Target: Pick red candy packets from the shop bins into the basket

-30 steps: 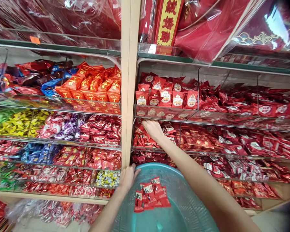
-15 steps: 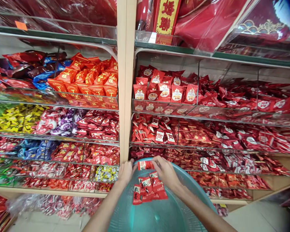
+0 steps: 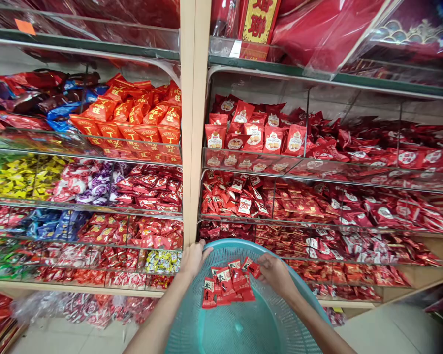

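The right hand (image 3: 276,273) has come back from the shelf and now lays one more red packet (image 3: 251,268) beside the pile (image 3: 227,287) in the teal basket (image 3: 280,324), while the left hand (image 3: 194,258) grips its far rim.

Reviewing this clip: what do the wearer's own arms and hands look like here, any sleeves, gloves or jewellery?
Both forearms are bare as far as the frame shows, with no sleeve edge in view. The left hand and the right hand wear no gloves, and no watch, bracelet or ring can be seen on the visible wrists or fingers. The arms are slender and enter from the bottom edge.

Both hands (image 3: 194,258) bare; forearms bare, no sleeves, no jewellery.
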Demonstrator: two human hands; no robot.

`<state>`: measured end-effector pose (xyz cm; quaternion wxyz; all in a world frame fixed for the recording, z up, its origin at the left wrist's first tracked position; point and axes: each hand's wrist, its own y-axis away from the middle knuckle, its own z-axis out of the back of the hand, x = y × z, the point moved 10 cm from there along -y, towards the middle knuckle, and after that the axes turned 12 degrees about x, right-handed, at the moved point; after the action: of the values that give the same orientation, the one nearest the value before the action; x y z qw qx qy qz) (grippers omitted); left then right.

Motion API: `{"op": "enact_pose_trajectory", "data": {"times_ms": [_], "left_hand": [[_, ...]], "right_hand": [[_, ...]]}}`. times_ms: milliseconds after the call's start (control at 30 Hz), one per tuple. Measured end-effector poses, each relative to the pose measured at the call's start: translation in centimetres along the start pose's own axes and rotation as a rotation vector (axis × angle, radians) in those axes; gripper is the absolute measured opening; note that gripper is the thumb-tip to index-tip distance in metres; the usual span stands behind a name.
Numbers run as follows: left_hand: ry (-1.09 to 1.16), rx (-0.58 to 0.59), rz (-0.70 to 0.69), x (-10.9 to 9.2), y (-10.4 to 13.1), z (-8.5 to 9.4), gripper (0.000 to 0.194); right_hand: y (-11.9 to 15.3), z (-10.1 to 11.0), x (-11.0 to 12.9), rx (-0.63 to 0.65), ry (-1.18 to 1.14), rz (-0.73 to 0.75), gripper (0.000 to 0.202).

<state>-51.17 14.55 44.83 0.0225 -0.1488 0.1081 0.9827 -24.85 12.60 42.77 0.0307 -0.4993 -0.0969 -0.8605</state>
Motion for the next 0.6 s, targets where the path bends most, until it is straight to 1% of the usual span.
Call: {"op": "enact_pose_trajectory", "data": {"times_ms": [67,167,433,600], "left_hand": [[-0.001,0.0,-0.002,0.0,0.0,0.0,0.042],[-0.003,-0.003,-0.012,0.0,-0.1,-0.2,0.042],[-0.014,-0.03,-0.036,0.0,-0.2,-0.3,0.041],[-0.015,-0.02,-0.043,-0.1,-0.3,-0.3,0.041]], "right_hand": [[0.2,-0.3,-0.1,-0.006,0.026,0.006,0.003],[0.5,-0.3,-0.2,-0.024,0.065,0.01,0.008],[0.5,0.8,0.0,-0.062,0.066,0.014,0.01],[0.5,-0.5,-0.2,-0.01,0.109,0.018,0.013]]}}
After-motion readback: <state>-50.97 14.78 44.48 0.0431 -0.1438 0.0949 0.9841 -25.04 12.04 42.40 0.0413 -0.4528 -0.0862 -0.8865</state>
